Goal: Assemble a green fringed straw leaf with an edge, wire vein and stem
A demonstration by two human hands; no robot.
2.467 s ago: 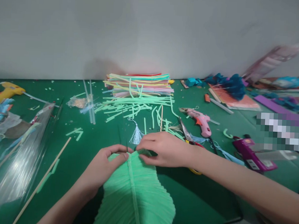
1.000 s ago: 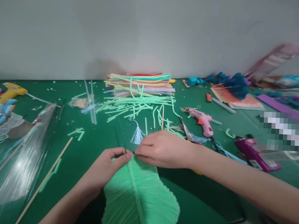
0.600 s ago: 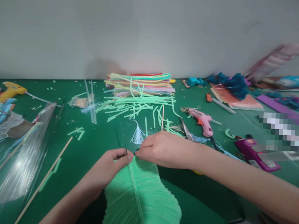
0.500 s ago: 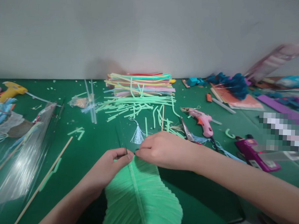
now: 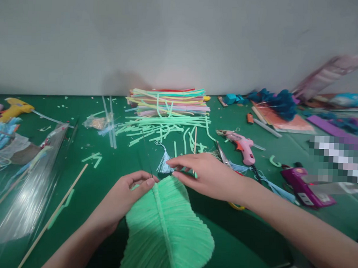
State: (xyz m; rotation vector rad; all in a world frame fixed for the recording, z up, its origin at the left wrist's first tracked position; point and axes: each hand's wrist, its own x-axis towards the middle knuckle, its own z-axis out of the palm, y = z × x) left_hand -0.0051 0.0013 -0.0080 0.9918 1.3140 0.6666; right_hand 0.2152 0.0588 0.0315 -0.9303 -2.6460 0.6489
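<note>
A large green leaf [image 5: 169, 228] of fuzzy pipe cleaners, with a raised rib down its middle, hangs toward me above the table. My left hand [image 5: 131, 191] pinches its top end between thumb and fingers. A thin dark wire [image 5: 148, 158] rises from that pinch, blurred in its upper part. My right hand [image 5: 203, 174] is by the leaf's upper right edge, thumb and fingers apart with nothing visible between them; I cannot tell whether the thumb touches the leaf. Just beyond the right fingertips lies a light blue tassel [image 5: 165, 161].
Bundled coloured pipe cleaners [image 5: 171, 102] and loose green pieces [image 5: 155, 129] lie ahead. To the right are scissors [image 5: 224, 155], a pink glue gun [image 5: 243, 146] and a magenta device [image 5: 307, 185]. Leftward are a yellow glue gun [image 5: 15, 110], clear plastic sleeves [image 5: 30, 194] and a wooden stick [image 5: 55, 211].
My right hand has come away from the leaf's top, moving right and slightly up, and its fingers have spread. The left hand keeps its pinch. The leaf's upper right edge now shows.
</note>
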